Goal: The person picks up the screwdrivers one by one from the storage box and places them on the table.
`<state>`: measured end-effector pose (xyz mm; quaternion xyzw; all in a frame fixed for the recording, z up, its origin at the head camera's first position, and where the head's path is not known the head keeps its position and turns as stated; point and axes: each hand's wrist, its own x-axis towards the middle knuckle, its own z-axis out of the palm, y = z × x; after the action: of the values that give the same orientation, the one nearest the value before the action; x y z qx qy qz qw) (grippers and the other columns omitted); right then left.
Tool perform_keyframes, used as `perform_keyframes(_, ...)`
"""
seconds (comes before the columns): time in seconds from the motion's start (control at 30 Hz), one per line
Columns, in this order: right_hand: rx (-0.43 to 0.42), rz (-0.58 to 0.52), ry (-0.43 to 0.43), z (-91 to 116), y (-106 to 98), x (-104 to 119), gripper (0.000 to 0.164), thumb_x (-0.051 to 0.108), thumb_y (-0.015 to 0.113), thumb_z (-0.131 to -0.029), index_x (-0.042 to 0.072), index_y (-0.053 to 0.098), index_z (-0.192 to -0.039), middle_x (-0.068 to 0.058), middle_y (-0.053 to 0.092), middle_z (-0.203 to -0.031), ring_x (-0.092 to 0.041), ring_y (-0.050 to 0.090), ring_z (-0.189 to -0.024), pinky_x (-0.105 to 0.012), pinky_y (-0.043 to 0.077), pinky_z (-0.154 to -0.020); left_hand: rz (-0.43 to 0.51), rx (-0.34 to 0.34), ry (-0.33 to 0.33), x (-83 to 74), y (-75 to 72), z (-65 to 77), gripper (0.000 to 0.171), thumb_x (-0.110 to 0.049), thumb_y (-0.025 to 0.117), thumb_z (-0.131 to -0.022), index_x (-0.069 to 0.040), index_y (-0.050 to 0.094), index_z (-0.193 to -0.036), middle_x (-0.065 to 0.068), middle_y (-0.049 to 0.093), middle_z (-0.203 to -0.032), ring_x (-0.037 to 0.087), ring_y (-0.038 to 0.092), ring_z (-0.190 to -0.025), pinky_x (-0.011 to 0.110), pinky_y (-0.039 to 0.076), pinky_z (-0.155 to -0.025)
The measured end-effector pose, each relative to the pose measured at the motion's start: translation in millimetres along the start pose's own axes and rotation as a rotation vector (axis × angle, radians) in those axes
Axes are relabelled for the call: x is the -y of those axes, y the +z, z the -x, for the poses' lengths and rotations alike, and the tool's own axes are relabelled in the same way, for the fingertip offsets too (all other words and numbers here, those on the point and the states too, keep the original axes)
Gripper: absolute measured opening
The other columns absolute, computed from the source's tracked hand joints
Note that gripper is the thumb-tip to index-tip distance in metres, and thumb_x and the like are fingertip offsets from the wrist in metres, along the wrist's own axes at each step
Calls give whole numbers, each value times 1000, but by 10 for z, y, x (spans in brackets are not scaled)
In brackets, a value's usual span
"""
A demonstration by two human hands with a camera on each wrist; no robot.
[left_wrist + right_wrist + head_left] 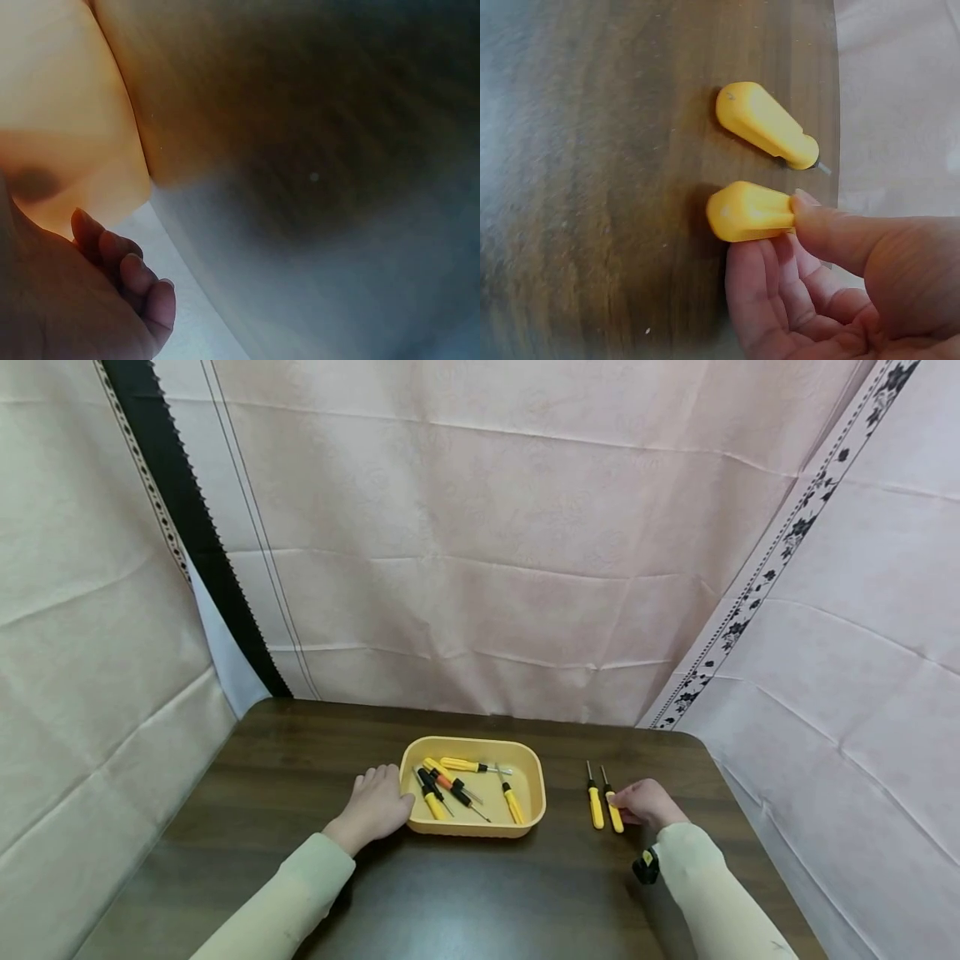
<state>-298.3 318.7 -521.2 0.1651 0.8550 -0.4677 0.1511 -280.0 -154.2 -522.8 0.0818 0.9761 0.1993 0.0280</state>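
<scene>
A yellow-handled screwdriver is pinched between the thumb and fingers of my right hand. The right wrist view shows its handle between thumb and curled fingers, close over the wood. A second yellow screwdriver lies beside it on the left, both shafts pointing away from me. My left hand holds the left end of the yellow tray, thumb at the rim. In the left wrist view its fingers curl beside the tray wall.
Several screwdrivers lie in the tray, some yellow, one orange and black, pointing different ways. Dark wooden table carries everything. Pale cloth hangs behind the table and along both sides.
</scene>
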Motion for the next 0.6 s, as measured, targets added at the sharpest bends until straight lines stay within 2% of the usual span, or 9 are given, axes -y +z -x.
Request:
perform_keyframes(0.2,-16,-58,39,-34,-12,-46,24,16,68,-90,-7,70,-98,-8,64,-83,-16,60,-71,-31,54,-69,-1,7,-1,8,36,-35,48,-34,51,-92,5,51,-120,13,52,-103,28,43,-91,45,31,-79)
perform_keyframes(0.33,4,-76,34,-65,0,-53,29,20,71,-89,-6,70,-101,-8,65,-86,-17,61,-73,-31,54,-70,11,0,-7,40,19,-28,45,-33,51,-92,4,51,-117,12,51,-100,28,43,-89,44,31,-78)
perform_keyframes(0.6,1,-60,44,-57,-26,-63,32,25,72,-87,-4,71,-101,-7,65,-84,-18,60,-73,-31,54,-70,37,4,-8,51,55,-51,37,-32,51,-92,1,53,-109,9,49,-92,27,41,-85,42,29,-74)
